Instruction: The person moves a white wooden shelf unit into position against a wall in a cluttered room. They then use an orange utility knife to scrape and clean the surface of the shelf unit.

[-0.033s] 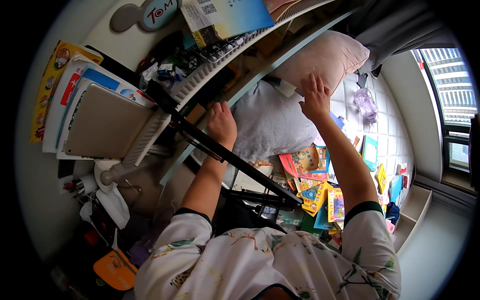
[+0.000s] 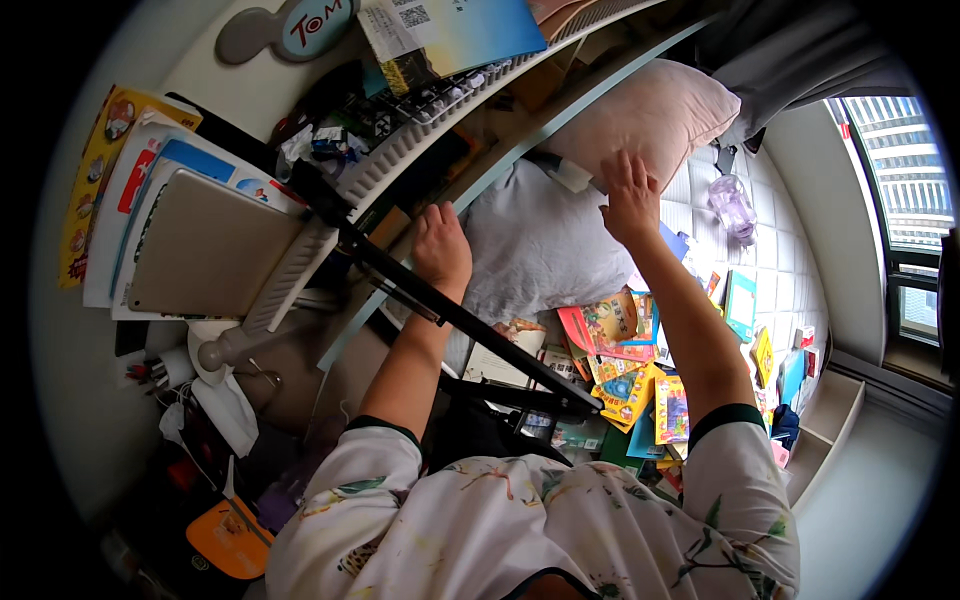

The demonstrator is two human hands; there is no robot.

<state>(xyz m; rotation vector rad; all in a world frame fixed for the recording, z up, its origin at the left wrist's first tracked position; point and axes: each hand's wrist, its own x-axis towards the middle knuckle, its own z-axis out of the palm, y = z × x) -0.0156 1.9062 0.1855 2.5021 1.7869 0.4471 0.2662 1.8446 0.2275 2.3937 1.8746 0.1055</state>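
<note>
The right hand (image 2: 632, 200) lay spread open, grasping nothing, on the lower part of the pink pillow (image 2: 655, 105), which sat beside the grey pillow (image 2: 535, 245) on the quilted bed (image 2: 782, 240), near the pale blue rail (image 2: 530, 142). The left hand (image 2: 441, 245) was curled at that rail; whether it gripped anything could not be told. By the look of it, both pillows were already up by the rail, while the books (image 2: 610, 325) lay strewn loose. Short lettering marked the eared plaque (image 2: 300, 42), a square code the blue booklet (image 2: 485, 35); most cover print was too small to read
</note>
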